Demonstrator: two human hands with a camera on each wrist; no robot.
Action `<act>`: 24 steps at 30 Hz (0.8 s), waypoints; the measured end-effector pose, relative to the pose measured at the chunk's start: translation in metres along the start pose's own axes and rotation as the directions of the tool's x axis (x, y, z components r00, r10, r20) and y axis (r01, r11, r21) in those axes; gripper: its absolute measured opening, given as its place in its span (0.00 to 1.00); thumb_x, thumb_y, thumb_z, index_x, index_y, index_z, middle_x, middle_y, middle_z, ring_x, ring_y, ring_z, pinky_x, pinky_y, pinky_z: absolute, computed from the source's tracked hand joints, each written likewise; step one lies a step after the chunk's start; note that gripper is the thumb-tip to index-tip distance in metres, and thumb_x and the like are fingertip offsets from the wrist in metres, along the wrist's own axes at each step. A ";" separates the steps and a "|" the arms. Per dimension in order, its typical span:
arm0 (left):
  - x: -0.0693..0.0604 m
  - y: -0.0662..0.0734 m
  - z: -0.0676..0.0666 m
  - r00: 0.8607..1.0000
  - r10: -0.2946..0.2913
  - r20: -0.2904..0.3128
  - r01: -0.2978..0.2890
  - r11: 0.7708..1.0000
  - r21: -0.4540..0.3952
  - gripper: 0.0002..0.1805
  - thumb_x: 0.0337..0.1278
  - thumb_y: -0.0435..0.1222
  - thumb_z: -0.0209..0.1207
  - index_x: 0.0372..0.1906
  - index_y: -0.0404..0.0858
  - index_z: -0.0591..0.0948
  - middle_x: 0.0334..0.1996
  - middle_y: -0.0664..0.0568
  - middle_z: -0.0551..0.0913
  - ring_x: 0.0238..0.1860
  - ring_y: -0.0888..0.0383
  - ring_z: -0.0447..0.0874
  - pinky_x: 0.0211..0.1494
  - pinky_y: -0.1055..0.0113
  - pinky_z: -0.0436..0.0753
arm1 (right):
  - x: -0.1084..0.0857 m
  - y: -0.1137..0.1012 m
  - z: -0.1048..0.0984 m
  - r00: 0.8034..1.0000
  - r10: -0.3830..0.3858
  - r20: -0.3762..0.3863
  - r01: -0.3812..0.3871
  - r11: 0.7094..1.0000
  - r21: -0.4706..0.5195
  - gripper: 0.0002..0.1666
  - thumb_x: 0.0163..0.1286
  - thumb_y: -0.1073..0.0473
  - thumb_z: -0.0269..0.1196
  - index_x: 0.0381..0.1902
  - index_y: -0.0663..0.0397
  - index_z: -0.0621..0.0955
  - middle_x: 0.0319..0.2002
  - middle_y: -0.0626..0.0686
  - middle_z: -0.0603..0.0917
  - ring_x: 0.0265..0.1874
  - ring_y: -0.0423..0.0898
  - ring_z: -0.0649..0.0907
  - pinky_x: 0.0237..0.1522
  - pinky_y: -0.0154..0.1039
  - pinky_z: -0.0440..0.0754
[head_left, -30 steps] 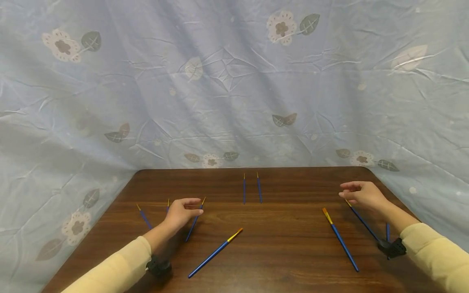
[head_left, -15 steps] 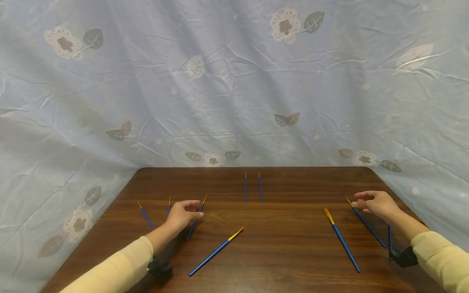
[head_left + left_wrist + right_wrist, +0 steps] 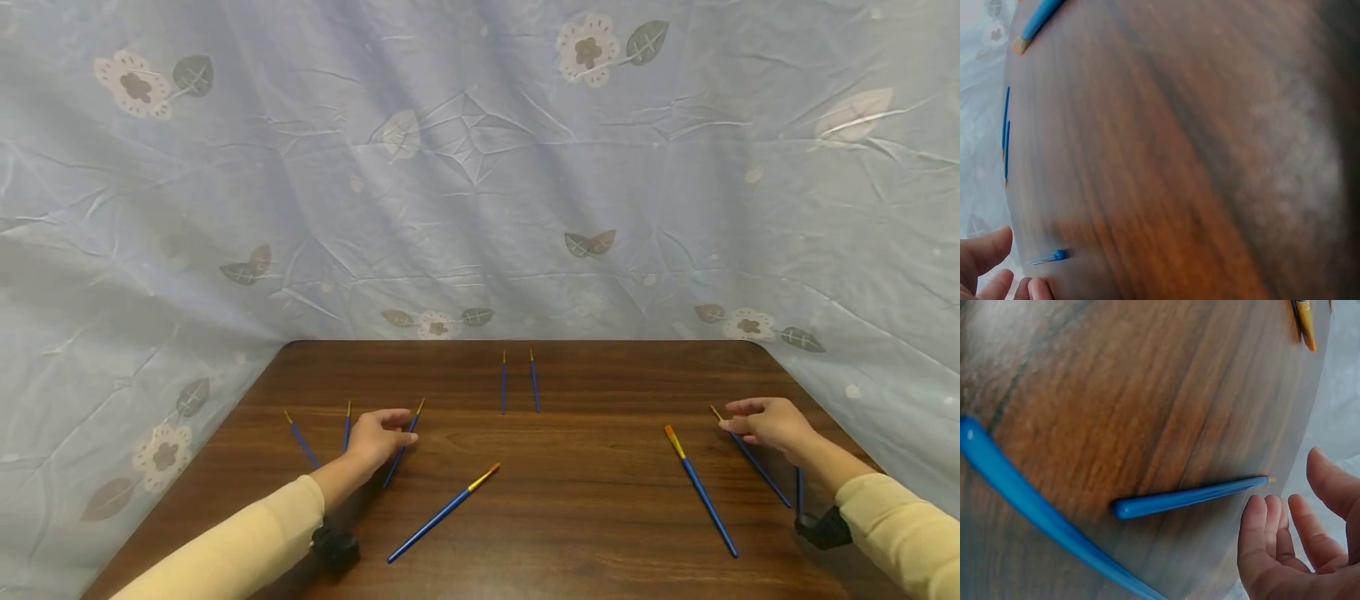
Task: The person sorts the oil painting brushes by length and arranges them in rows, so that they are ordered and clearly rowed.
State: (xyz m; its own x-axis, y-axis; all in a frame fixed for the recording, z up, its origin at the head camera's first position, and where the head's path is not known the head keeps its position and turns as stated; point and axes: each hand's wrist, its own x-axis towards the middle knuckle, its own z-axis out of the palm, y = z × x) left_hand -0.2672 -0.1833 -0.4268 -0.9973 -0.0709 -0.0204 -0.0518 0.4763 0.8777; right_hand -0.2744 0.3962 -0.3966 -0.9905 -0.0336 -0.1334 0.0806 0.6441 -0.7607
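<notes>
On the left part of the dark wood surface (image 3: 570, 508), a slim blue brush (image 3: 393, 467) lies slanted with its bristles pointing away, and the left hand (image 3: 377, 435) is just over it, thumb and fingers apart and grasping nothing. Towards the right edge lies its counterpart, a thin blue brush (image 3: 765, 474), its tip beside the fingertips of the right hand (image 3: 774, 425); that hand is likewise released, thumb spread from the fingers, and whether either hand touches its brush I cannot tell. The step looks like handling one brush per hand. To do it well, I would line each thumb across the handle, lower until the pads meet the surface on either side, and pinch the shaft rather than the bristles; such narrow round handles may roll if nudged from one side. Nearer the middle, a thicker brush (image 3: 442, 513) and a flat-tipped brush (image 3: 701, 493) lie well apart, and the forearms should pass above them. Two fine brushes (image 3: 504, 387) lie at the back, two more small brushes (image 3: 302, 440) sit left of the left hand, and a partly hidden brush (image 3: 799, 492) lies by the right wrist. Patterned cloth (image 3: 480, 192) hangs behind.
</notes>
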 end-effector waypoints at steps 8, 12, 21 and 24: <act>0.000 0.001 0.005 1.000 0.011 -0.025 -0.010 0.999 0.034 0.24 0.48 0.25 0.69 0.54 0.30 0.80 0.55 0.38 0.80 0.58 0.38 0.75 0.61 0.50 0.75 | 0.001 0.003 0.001 1.000 0.022 0.010 -0.022 0.999 0.024 0.36 0.67 0.58 0.66 0.61 0.82 0.66 0.59 0.79 0.68 0.46 0.57 0.82 0.44 0.45 0.85; 0.001 0.000 0.006 0.999 0.029 -0.045 -0.025 0.997 0.069 0.23 0.48 0.26 0.69 0.53 0.31 0.81 0.54 0.39 0.81 0.58 0.38 0.75 0.62 0.48 0.75 | 0.001 0.004 0.003 1.000 0.023 0.013 -0.024 0.999 0.025 0.37 0.66 0.58 0.66 0.61 0.81 0.66 0.58 0.79 0.69 0.47 0.59 0.81 0.45 0.46 0.84; 0.002 -0.004 0.010 0.997 0.053 -0.052 -0.049 0.997 0.064 0.23 0.45 0.24 0.70 0.52 0.30 0.82 0.52 0.39 0.82 0.57 0.37 0.76 0.60 0.49 0.76 | 0.000 0.007 0.007 1.000 0.024 -0.009 -0.024 1.000 0.001 0.37 0.63 0.59 0.70 0.60 0.81 0.69 0.56 0.77 0.73 0.53 0.66 0.77 0.43 0.41 0.84; 0.002 -0.005 0.010 0.996 0.062 -0.059 -0.059 0.996 0.062 0.23 0.45 0.23 0.70 0.51 0.29 0.82 0.51 0.39 0.82 0.55 0.38 0.77 0.59 0.50 0.78 | 0.000 0.010 0.008 0.999 0.022 -0.027 -0.023 0.999 -0.026 0.37 0.61 0.59 0.71 0.59 0.80 0.70 0.53 0.74 0.77 0.52 0.65 0.77 0.46 0.45 0.84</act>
State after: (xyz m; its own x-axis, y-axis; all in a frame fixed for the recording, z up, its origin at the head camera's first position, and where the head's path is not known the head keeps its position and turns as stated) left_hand -0.2691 -0.1769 -0.4364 -0.9937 -0.0927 0.0624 0.0034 0.5331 0.8460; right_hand -0.2732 0.3966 -0.4093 -0.9910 0.0012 -0.1335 0.1006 0.6644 -0.7406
